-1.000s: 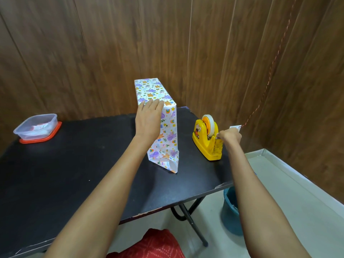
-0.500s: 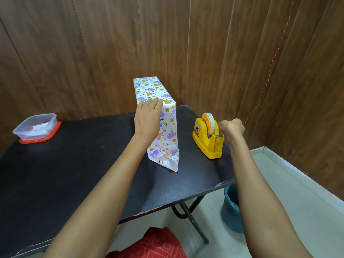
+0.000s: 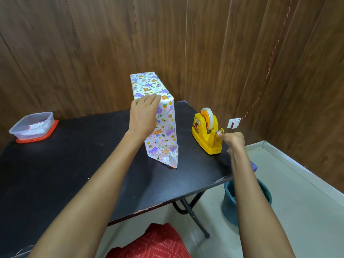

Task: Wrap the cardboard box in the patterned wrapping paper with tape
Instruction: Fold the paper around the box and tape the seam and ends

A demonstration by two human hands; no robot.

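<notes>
The box (image 3: 163,125), covered in white paper with purple and orange cartoon prints, stands upright on end on the black table (image 3: 74,164). Its bottom paper flaps stick out loosely at the near lower corner. My left hand (image 3: 144,116) lies flat against the box's left face near the top, steadying it. To the right stands a yellow tape dispenser (image 3: 206,133) with a roll of tape. My right hand (image 3: 232,140) is at the dispenser's cutter end, fingers pinched together; any tape strip between them is too thin to make out.
A clear plastic container on an orange lid (image 3: 33,127) sits at the table's far left. A teal bucket (image 3: 242,202) stands on the floor under the table's right edge. A wall switch (image 3: 233,123) with a red cord hangs behind the dispenser. Wooden panel walls close in behind.
My right hand has dropped from above the dispenser's cutter to just beside it, nearer me, uncovering the wall switch. My left hand and the box have stayed put.
</notes>
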